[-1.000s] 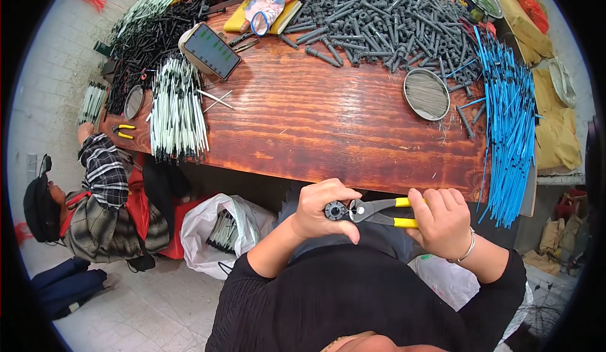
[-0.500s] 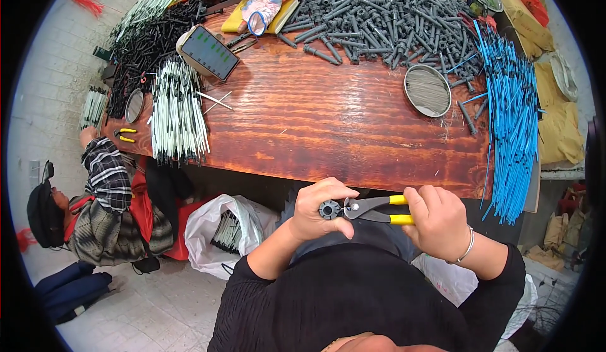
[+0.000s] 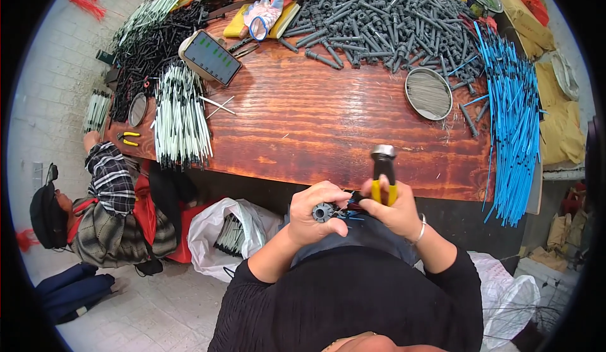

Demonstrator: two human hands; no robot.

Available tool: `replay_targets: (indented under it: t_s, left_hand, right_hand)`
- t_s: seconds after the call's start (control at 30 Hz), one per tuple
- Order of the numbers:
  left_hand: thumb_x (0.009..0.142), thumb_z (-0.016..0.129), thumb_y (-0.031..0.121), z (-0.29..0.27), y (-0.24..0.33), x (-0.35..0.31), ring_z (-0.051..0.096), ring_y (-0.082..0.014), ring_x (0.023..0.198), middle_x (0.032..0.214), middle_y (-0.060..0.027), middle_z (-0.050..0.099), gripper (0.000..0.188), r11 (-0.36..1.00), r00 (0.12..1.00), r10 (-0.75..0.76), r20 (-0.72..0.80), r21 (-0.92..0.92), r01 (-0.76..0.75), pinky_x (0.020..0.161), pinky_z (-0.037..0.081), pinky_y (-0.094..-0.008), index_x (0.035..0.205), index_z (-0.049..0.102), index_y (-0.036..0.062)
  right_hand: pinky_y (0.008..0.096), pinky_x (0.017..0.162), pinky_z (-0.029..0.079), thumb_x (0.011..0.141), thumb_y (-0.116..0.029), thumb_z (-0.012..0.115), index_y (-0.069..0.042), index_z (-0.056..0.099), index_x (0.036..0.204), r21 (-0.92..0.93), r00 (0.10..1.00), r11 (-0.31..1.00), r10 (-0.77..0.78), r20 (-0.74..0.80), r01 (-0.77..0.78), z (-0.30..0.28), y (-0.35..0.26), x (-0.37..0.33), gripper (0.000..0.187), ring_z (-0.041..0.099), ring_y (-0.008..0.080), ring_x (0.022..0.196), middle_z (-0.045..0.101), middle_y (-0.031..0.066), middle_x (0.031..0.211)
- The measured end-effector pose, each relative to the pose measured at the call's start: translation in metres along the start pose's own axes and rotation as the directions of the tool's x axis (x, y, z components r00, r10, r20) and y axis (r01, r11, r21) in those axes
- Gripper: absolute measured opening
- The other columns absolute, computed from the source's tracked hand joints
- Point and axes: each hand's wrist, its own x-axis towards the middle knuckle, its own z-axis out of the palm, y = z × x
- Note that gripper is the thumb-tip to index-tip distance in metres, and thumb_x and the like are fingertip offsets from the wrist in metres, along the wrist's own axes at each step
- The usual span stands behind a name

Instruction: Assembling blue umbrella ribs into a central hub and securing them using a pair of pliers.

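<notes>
My left hand [image 3: 304,212] is closed around a grey plastic tube [image 3: 322,212], whose round, notched end faces up. Just right of it are thin blue and black bits [image 3: 349,213], partly hidden between the hands. My right hand [image 3: 403,212] grips yellow-handled end-cutting pliers [image 3: 383,162], their metal jaws pointing toward the table. The pliers are apart from the tube. The right fingertips are close to the blue and black bits; whether they pinch one is unclear.
Ahead is a wooden table [image 3: 303,131] with a heap of grey plastic tubes [image 3: 379,23], a dish of thin pins [image 3: 428,93], blue rods [image 3: 511,131], white rods [image 3: 181,118] and a phone [image 3: 211,56]. A co-worker [image 3: 113,207] sits at left beside a white bag [image 3: 221,238].
The pliers have come away from the grey tube and swung upright, jaws toward the table. My right hand has moved left, closer to my left hand, which keeps its hold.
</notes>
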Motion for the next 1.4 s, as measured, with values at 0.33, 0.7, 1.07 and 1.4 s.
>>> replay_targets:
  t_s: [0.33,0.7,1.07,1.4]
  left_hand:
    - [0.066,0.073,0.047,0.000,-0.002,0.000,0.061,-0.0226,0.073,0.076,-0.0115,0.062,0.059,0.997,0.998,0.060,0.025,-0.049,-0.059,0.067,0.050,-0.0324,0.094,0.061,-0.0042]
    - [0.066,0.075,0.041,-0.002,0.000,0.002,0.061,-0.0237,0.076,0.081,-0.0111,0.062,0.054,0.997,0.999,0.030,0.014,-0.072,-0.029,0.071,0.050,-0.0334,0.096,0.060,-0.0019]
    - [0.070,0.071,0.048,-0.004,0.007,0.004,0.058,-0.0197,0.070,0.075,-0.0079,0.058,0.048,0.998,0.998,-0.037,-0.044,-0.048,0.035,0.067,0.048,-0.0313,0.075,0.055,0.0029]
    - [0.066,0.070,0.053,0.000,0.008,0.002,0.055,-0.0145,0.066,0.077,-0.0069,0.059,0.061,0.997,0.992,-0.036,-0.118,0.066,0.044,0.058,0.042,-0.0256,0.094,0.061,-0.0006]
  right_hand:
    - [0.0239,0.056,0.044,0.070,-0.012,0.077,-0.002,0.061,0.088,-0.027,0.963,0.966,-0.254,0.092,0.258,0.027,0.019,0.014,0.026,0.053,0.0069,0.064,0.058,0.0012,0.072]
    - [0.0211,0.056,0.043,0.074,-0.014,0.076,-0.004,0.059,0.084,0.039,0.964,0.964,-0.264,-0.017,0.264,0.037,0.009,0.007,0.022,0.052,0.0042,0.063,0.059,0.0007,0.072]
    - [0.0264,0.059,0.047,0.071,-0.001,0.069,-0.005,0.060,0.096,-0.330,0.828,0.759,-0.521,0.208,0.561,-0.012,-0.012,0.016,0.026,0.059,0.0182,0.065,0.061,0.0073,0.078]
    - [0.0411,0.076,0.047,0.069,-0.009,0.064,-0.016,0.062,0.113,-0.773,0.687,0.149,-0.582,0.435,0.616,-0.035,-0.042,0.018,0.045,0.060,0.0219,0.077,0.059,0.0056,0.086]
